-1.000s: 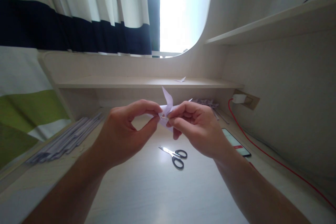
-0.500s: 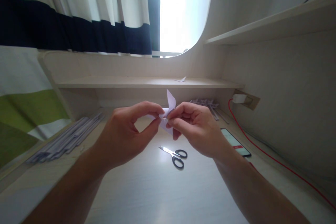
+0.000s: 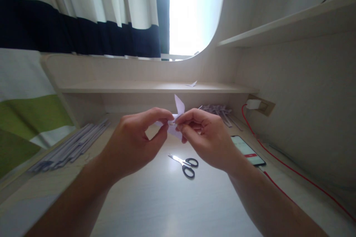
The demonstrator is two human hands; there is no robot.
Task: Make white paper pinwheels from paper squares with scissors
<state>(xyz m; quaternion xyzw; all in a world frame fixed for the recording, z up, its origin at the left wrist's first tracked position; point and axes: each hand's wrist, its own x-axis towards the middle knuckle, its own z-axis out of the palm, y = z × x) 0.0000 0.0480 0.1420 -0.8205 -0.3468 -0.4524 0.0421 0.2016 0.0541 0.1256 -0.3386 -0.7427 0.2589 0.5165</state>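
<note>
A small folded piece of white paper (image 3: 178, 108) is held in the air between both hands, one pointed flap sticking up. My left hand (image 3: 136, 139) pinches its left side between thumb and forefinger. My right hand (image 3: 207, 135) pinches the right side, fingers curled around it. Most of the paper is hidden by my fingertips. Below the hands, black-handled scissors (image 3: 185, 163) lie shut on the pale desk (image 3: 167, 200).
A bundle of long paper strips (image 3: 69, 148) lies at the left of the desk. More folded paper pieces (image 3: 218, 110) sit at the back right. A phone (image 3: 247, 150) with a red cable (image 3: 292, 170) lies at the right, plugged into a wall charger (image 3: 253, 104). A paper scrap (image 3: 191, 84) rests on the shelf.
The paper's upright flap has shifted slightly and my right hand's fingers have closed in tighter on the fold. Both hands stayed in nearly the same place.
</note>
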